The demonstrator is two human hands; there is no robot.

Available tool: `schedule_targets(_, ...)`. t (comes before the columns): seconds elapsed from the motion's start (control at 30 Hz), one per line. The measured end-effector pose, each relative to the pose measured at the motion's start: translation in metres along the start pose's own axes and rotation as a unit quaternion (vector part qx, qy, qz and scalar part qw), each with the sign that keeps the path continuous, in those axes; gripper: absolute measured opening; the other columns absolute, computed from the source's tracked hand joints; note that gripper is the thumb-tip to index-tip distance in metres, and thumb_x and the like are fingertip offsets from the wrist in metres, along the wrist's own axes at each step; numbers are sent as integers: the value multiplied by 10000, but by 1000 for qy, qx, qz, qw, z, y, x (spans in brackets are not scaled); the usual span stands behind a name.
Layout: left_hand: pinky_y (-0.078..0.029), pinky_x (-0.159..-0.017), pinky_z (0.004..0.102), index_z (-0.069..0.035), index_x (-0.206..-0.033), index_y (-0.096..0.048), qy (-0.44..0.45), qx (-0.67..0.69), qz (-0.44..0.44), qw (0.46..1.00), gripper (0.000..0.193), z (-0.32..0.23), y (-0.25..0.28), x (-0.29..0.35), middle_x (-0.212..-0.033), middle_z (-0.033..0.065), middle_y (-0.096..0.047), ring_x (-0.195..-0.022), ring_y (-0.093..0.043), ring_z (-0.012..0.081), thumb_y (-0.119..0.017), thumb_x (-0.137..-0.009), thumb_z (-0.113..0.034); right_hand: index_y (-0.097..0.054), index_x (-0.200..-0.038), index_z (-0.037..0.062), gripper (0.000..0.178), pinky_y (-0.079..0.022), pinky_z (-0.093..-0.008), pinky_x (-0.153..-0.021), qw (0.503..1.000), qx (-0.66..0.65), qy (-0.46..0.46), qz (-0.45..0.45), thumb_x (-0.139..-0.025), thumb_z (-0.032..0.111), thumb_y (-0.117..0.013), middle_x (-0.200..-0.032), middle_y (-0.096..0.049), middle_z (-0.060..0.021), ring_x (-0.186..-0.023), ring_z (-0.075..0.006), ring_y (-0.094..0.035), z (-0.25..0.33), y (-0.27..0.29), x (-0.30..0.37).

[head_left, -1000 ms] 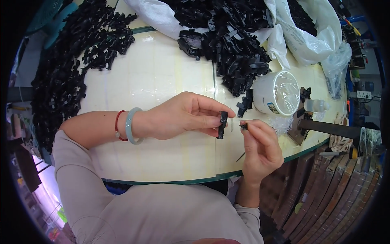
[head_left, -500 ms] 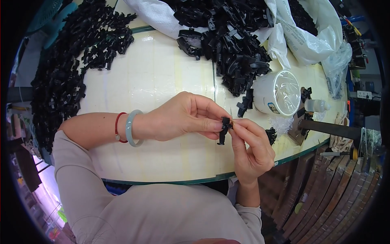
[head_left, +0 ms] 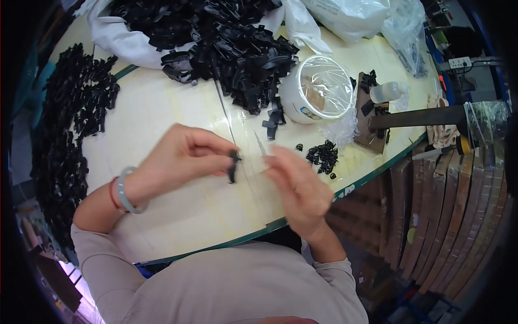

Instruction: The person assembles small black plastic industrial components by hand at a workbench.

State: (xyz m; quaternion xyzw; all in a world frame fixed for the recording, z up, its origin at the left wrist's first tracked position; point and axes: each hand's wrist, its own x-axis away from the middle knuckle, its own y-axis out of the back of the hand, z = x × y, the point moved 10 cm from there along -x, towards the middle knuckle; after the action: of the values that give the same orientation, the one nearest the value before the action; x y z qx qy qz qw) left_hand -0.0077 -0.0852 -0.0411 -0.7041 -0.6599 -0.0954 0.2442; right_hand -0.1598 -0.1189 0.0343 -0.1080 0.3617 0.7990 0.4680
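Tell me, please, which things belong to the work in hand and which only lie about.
Likely in the work:
black part, in left hand
pointed tool, near right hand, grip unclear
small black pieces
middle heap
left heap

Apparently lying about:
tub
bottle
clear bag

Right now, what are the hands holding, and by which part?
Left hand: a small black part, pinched near its upper end. Right hand: blurred; whether it holds anything cannot be told.

Tub [head_left: 293, 100] on table [head_left: 178, 216] between parts heap [head_left: 226, 59] and bottle [head_left: 382, 94]
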Motion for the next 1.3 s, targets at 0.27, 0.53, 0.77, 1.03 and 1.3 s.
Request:
schedule_targets(0.27,-510,-628,226,55,-944,-662,-102,-504,-159,843,180,-75,71,18,-826,94,-680,-681,-637,119,-670,-765,38,-679,-923,18,267,-458,-326,-668,967,247,-35,48,-664,-40,-708,-902,-597,-65,-794,-234,-543,-28,52,-8)
schedule_targets(0.53,-521,-627,254,-4,-1002,-671,-225,-364,-74,901,212,-81,-4,31,-894,103,-664,-795,-657,158,-682,-791,16,-638,-855,17,209,-444,-343,-716,971,221,33,90,-655,-30,-675,-874,-606,-73,-824,-255,-542,-20,25,-19)
schedule_targets(0.77,-525,-729,236,8,-1076,-653,-124,-34,50,990,238,-4,-39,-3,-949,86,-666,-855,-631,118,-664,-866,-101,-582,-924,-2,164,-482,-319,-721,995,-32,-91,-32,-789,-62,-655,-972,-659,-135,-826,-250,-596,-9,3,-1)
schedule_targets(1.03,-503,-650,207,-6,-986,-683,-30,74,127,989,219,7,-35,6,-809,38,-663,-713,-603,68,-643,-900,-204,-639,-961,-38,238,-517,-307,-663,996,-63,-19,62,-734,-96,-676,-938,-671,-148,-773,-267,-639,8,-9,-6)
schedule_targets(1.3,-475,-569,199,-16,-949,-690,71,-28,238,968,211,15,-59,10,-731,10,-645,-628,-581,61,-632,-907,-215,-675,-926,-53,275,-536,-299,-645,983,-118,55,126,-655,-64,-722,-929,-674,-152,-770,-254,-658,24,0,2)
